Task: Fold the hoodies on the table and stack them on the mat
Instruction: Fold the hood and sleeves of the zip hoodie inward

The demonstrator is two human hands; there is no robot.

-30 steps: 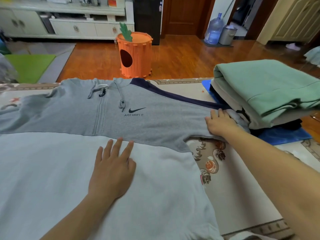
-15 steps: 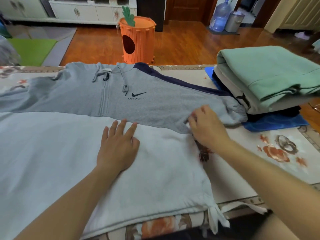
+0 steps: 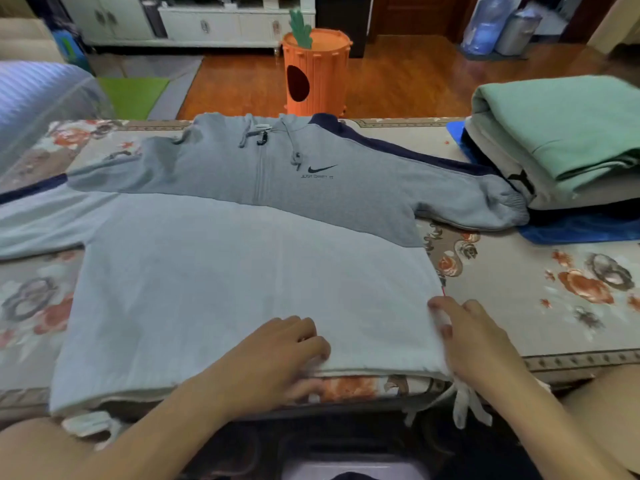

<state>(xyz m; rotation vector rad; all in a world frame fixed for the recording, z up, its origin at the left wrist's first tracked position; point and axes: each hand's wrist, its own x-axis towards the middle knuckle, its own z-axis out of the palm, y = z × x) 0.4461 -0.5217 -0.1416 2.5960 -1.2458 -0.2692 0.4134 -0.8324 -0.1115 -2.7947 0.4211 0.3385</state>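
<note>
Head view showed both hands drawn back to the near hem of the grey hoodie [image 3: 242,271], where half a second before the left hand [image 3: 273,362] had lain flat mid-body and the right hand [image 3: 474,337] had worked at the armpit seam; the camera had also tipped lower, bringing the table's near edge into sight. The hoodie lay spread front-up across the flower-patterned table [image 3: 554,289], its pale lower body toward the person, its darker grey chest with the logo and zip farther off, the hood at the far edge. Its right sleeve [image 3: 467,202] stretched out with the cuff touching the stack of folded hoodies [image 3: 568,140], green one on top, which sat on the blue mat [image 3: 571,230] at the table's right far corner. The other sleeve ran off the picture's left side. The hem hung just over the near edge, its drawcords [image 3: 467,407] dangling below. Bare tablecloth lay open to the right of the body, between it and the mat, and a narrower strip to the left. Beyond the far edge stood an orange carrot-shaped bin [image 3: 315,71] on the wooden floor. The left hand gripped the hem near its middle, fingers curled over the top and thumb under the fabric. The right hand held the hem's right corner, fingers bent over the side seam, the cloth bunched slightly against them.
</note>
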